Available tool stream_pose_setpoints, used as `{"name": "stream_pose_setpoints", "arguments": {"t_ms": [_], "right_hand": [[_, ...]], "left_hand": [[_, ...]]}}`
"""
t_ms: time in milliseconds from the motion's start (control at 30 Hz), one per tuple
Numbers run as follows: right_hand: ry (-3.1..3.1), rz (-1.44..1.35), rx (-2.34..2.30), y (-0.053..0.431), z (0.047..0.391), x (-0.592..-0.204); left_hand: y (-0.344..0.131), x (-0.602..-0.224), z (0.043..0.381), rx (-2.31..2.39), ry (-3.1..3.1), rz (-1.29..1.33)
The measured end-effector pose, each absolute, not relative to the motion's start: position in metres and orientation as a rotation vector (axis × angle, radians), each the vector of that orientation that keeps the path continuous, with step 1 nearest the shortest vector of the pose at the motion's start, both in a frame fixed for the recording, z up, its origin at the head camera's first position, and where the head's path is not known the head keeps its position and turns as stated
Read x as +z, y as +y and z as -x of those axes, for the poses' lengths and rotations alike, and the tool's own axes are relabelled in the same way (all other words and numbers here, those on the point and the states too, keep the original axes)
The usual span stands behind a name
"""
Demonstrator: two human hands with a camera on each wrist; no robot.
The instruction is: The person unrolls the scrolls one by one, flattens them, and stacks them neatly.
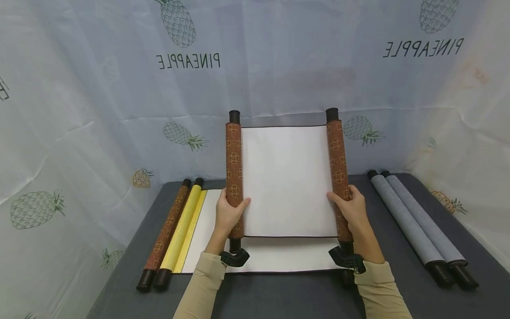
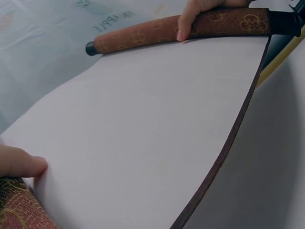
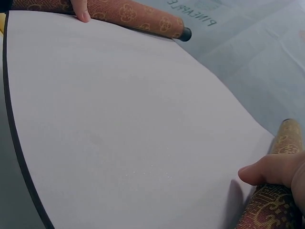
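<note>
A brown patterned hanging scroll (image 1: pixel 288 181) is held upright above the table, with blank white paper stretched between its two rollers. My left hand (image 1: pixel 229 215) grips the left roller (image 1: pixel 233 155), its thumb lying over the paper's edge. Around the lower half of the right roller (image 1: pixel 335 155) my right hand (image 1: pixel 352 209) is wrapped, thumb also on the paper. Both rollers end in dark knobs. In the left wrist view, the paper (image 2: pixel 143 119) bows slightly along its dark-edged border. Behind and below, a yellow scroll (image 1: pixel 184 226) lies partly unrolled, its white sheet (image 1: pixel 287 257) partly hidden.
On the dark grey table (image 1: pixel 279 297), a rolled brown scroll (image 1: pixel 169 228) lies at the left beside the yellow one. Two grey-blue rolled scrolls (image 1: pixel 406 217) lie side by side at the right. A white curtain (image 1: pixel 279 57) printed with pineapples hangs behind and at both sides.
</note>
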State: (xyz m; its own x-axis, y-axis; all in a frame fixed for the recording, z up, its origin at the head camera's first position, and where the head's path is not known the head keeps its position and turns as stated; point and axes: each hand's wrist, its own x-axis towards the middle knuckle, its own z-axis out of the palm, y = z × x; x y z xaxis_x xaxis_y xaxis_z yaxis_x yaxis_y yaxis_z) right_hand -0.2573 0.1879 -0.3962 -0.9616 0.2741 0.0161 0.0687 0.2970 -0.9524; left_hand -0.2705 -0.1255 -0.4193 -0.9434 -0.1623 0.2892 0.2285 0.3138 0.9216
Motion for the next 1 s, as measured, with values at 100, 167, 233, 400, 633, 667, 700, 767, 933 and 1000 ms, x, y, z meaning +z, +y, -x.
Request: {"name": "stream_pose_setpoints", "arguments": {"t_ms": [100, 167, 233, 400, 633, 667, 700, 767, 933, 1000], "right_hand": [[-2.386, 0.312, 1.728, 0.188, 0.257, -0.396], [-2.387, 0.311, 1.722, 0.188, 0.257, -0.396], [-2.392, 0.316, 1.712, 0.189, 0.258, -0.396], [-2.408, 0.314, 1.715, 0.191, 0.257, -0.394], [-2.445, 0.303, 1.648, 0.195, 0.256, -0.392], [-2.444, 0.298, 1.648, 0.195, 0.256, -0.392], [-2.441, 0.297, 1.644, 0.195, 0.256, -0.392], [-2.435, 0.300, 1.642, 0.196, 0.256, -0.392], [-2.435, 0.307, 1.625, 0.197, 0.256, -0.392], [-2.437, 0.313, 1.621, 0.197, 0.256, -0.391]], "left_hand": [[-0.126, -0.419, 0.271, -1.664, -2.255, 0.069], [-0.127, -0.419, 0.270, -1.670, -2.255, 0.076], [-0.128, -0.419, 0.270, -1.671, -2.258, 0.085], [-0.131, -0.420, 0.271, -1.680, -2.272, 0.099], [-0.136, -0.419, 0.273, -1.744, -2.303, 0.069], [-0.136, -0.419, 0.274, -1.755, -2.303, 0.067], [-0.137, -0.419, 0.273, -1.762, -2.304, 0.064], [-0.138, -0.418, 0.273, -1.768, -2.307, 0.061], [-0.142, -0.418, 0.274, -1.754, -2.304, 0.061], [-0.143, -0.417, 0.274, -1.742, -2.305, 0.061]]}}
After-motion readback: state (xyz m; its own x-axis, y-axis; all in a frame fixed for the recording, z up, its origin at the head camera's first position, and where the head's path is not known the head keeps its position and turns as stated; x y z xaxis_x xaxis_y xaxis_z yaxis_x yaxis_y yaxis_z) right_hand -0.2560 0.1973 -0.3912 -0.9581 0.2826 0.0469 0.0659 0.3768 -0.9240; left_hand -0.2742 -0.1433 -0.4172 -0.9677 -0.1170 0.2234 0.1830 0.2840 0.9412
